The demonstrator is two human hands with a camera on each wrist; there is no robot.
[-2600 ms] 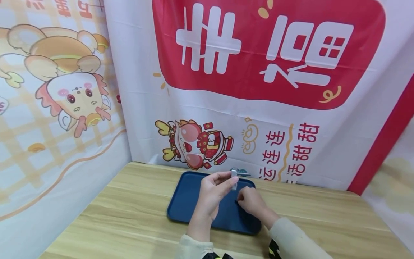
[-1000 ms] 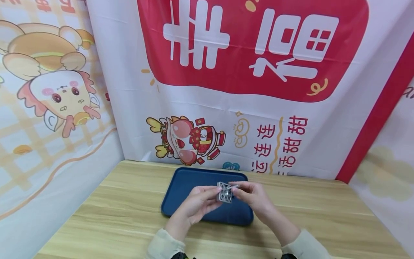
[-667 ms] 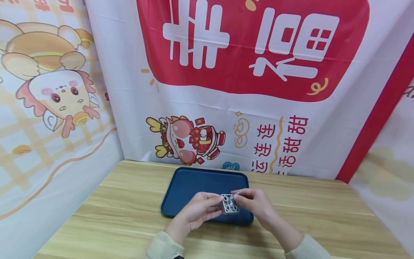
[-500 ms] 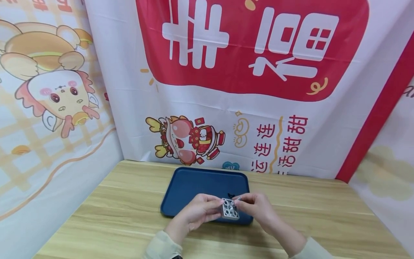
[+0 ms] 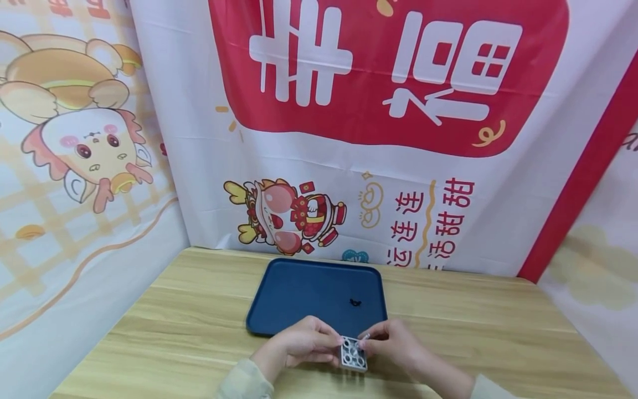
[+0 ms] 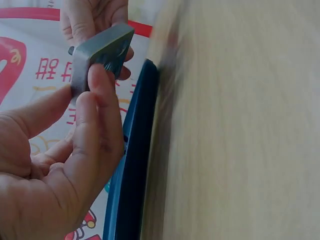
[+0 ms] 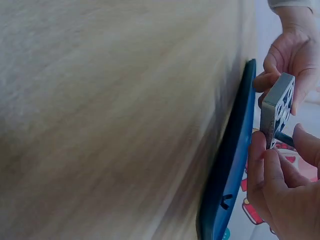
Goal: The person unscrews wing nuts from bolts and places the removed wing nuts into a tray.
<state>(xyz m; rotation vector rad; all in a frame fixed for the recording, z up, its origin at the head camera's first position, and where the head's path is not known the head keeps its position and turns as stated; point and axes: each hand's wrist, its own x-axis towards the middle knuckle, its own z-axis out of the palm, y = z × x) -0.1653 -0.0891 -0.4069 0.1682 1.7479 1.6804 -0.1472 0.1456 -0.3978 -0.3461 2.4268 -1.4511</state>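
Note:
My left hand [image 5: 311, 341] pinches a square silver metal block [image 5: 353, 354] by its left edge, thumb against fingers. The block's face shows round corner holes and is turned up in the head view. My right hand [image 5: 396, 346] is at the upper right corner, pinching a thin metal screw [image 5: 365, 337] that sticks out there. In the right wrist view the threaded shaft of the screw [image 7: 285, 139] stands out from the block's corner, its outer end at the right thumb. The left wrist view shows the block [image 6: 100, 47] from its plain side, left fingertips on its edge.
Just beyond the hands lies a dark blue tray [image 5: 299, 293] on the wood-grain table [image 5: 189, 316]. A small black piece [image 5: 355, 302] rests on the tray's right half. Printed cloth [image 5: 309, 149] hangs behind and to the left of the table.
The right hand has come from the tray to the block's corner. Both hands have since drawn the block down toward the table's front, uncovering the black piece on the tray.

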